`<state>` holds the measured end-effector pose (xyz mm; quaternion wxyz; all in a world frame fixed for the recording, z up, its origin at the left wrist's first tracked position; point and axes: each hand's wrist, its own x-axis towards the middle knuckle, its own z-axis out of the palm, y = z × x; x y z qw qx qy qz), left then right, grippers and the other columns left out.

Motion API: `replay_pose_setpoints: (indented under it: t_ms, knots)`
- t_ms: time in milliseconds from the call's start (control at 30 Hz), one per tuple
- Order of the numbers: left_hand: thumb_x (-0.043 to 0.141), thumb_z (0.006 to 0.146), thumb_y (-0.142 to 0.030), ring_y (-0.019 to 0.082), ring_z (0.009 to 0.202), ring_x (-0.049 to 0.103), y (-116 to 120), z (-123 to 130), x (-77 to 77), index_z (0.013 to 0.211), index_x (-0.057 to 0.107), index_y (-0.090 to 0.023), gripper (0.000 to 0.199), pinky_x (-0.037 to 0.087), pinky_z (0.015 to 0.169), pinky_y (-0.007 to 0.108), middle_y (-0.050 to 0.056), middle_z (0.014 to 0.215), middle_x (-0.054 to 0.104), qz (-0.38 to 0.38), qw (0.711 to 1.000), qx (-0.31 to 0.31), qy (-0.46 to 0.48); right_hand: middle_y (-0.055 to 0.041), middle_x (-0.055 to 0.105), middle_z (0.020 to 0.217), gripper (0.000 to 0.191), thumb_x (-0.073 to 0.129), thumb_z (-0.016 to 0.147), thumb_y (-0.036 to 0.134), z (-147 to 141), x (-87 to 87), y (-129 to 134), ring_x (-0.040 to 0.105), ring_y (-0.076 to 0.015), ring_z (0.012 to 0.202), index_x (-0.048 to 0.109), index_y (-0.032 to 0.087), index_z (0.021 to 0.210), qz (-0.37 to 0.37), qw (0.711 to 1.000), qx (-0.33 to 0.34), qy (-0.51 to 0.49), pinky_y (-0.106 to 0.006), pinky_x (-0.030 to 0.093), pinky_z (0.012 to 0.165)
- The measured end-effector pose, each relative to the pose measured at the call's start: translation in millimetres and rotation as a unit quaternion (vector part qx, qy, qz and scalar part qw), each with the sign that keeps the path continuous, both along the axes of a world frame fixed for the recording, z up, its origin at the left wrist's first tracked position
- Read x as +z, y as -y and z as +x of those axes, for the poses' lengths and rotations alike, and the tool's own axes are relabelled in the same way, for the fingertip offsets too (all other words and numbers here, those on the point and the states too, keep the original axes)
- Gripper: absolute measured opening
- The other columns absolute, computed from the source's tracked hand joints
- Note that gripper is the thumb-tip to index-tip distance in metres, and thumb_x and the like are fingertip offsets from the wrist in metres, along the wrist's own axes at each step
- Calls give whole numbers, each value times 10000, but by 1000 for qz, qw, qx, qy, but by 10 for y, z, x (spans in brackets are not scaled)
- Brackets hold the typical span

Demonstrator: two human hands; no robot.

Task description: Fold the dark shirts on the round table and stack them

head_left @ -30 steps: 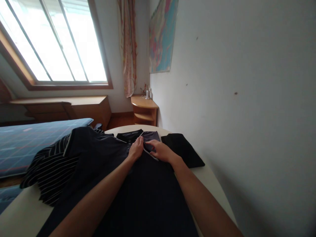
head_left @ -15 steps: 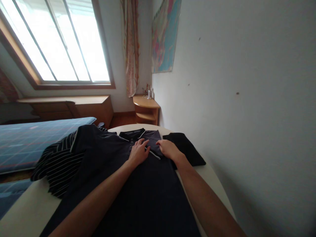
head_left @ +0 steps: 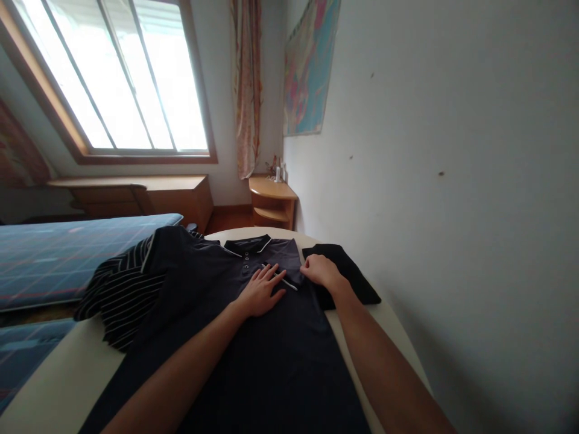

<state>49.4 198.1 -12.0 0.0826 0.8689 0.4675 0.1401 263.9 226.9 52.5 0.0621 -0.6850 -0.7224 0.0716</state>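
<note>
A dark navy polo shirt (head_left: pixel 271 361) lies spread on a pale round-edged table, its collar at the far end and its placket buttons facing up. The right sleeve, with its white-trimmed edge, is folded inward over the chest. My left hand (head_left: pixel 260 292) rests on the chest just below that trim, palm down with the fingers spread. At the shirt's right shoulder edge, my right hand (head_left: pixel 322 271) is closed, its curled fingertips pinching the sleeve's fold. The exact grip is partly hidden by the hand itself.
A folded black garment (head_left: pixel 355 280) lies beyond my right hand, near the wall. Black-and-white striped cloth (head_left: pixel 129 295) sits under the shirt's left sleeve. The pale table (head_left: pixel 76 367) stands beside a blue plaid mattress (head_left: pixel 90 253). A corner shelf (head_left: pixel 274 190) is farther back.
My left hand has slid slightly down and right, flattening with its fingers more spread. My right hand has shifted a little to the right along the folded sleeve. The view has turned slightly left.
</note>
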Motion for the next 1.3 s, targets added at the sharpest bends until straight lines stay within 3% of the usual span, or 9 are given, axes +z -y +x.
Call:
replay_pose_setpoints:
  t_ms: [100, 200, 333, 500, 600, 700, 900, 1100, 1300]
  knots:
    - [461, 962, -493, 291, 1497, 208, 22, 9, 6, 1500, 395, -330, 566, 204, 1201, 521, 44, 1615, 283, 6, 1000, 3, 10, -140, 742, 1013, 274, 546, 890, 360, -5, 21, -3, 699, -273, 967, 723, 181, 999, 6, 999, -20, -25, -330, 507, 795]
    - [476, 956, -447, 284, 1484, 252, 53, 14, 27, 1475, 440, -324, 534, 219, 1202, 508, 28, 1593, 335, 12, 1000, -3, 19, -127, 726, 1086, 348, 630, 848, 414, -6, -1, 6, 685, -271, 1010, 668, 193, 1115, -2, 999, -8, -35, -332, 506, 813]
    - [445, 967, -416, 270, 1445, 344, 71, -11, 41, 1471, 453, -290, 519, 247, 1198, 473, 39, 1558, 402, 29, 999, 18, 32, -136, 717, 1120, 339, 689, 808, 331, -35, -22, 56, 674, -286, 1058, 675, 207, 1123, -9, 1000, -13, 2, -351, 504, 838]
    - [459, 952, -465, 299, 1466, 294, 80, -34, 11, 1445, 491, -288, 524, 247, 1193, 491, 52, 1582, 358, 24, 999, 22, 2, -163, 718, 1122, 339, 699, 806, 333, -85, 13, 110, 680, -313, 1057, 702, 188, 1112, -5, 999, -30, 23, -372, 517, 833]
    - [451, 955, -448, 322, 1484, 238, 96, -10, -3, 1443, 492, -284, 516, 194, 1201, 524, 64, 1585, 353, 59, 996, 63, 1, -168, 718, 1121, 335, 696, 813, 347, -92, 29, 112, 679, -316, 1064, 718, 182, 1103, -11, 999, -34, 28, -373, 520, 838]
    - [471, 933, -529, 389, 1486, 186, 119, -1, -7, 1472, 447, -299, 587, 148, 1181, 610, 74, 1598, 322, 39, 995, 94, 0, -171, 717, 1124, 325, 689, 822, 345, -88, 39, 121, 677, -318, 1069, 721, 175, 1097, -14, 999, -33, 28, -373, 521, 837]
    - [433, 942, -586, 397, 1490, 149, 236, -117, 42, 1491, 408, -342, 601, 143, 1178, 622, 44, 1617, 281, -17, 999, 32, -18, -172, 711, 1113, 276, 648, 868, 283, -129, 7, 280, 682, -316, 1040, 684, 156, 1111, 7, 998, -22, 62, -358, 507, 802]
    - [433, 972, -504, 379, 1496, 141, 688, -171, 128, 1473, 446, -288, 546, 142, 1188, 607, 83, 1620, 265, 20, 998, 44, -29, -146, 682, 1104, 442, 508, 970, 268, -183, -212, 568, 657, -257, 977, 486, 209, 1408, 134, 984, 19, 119, -354, 443, 820]
    - [518, 941, -467, 363, 1504, 105, 1385, -116, 171, 1533, 304, -354, 640, 167, 1178, 633, 61, 1644, 178, -43, 997, -61, -22, -114, 676, 1094, 325, 472, 989, 287, -118, -394, 750, 563, -271, 1056, 629, 229, 1268, 196, 973, 61, 104, -379, 390, 858]
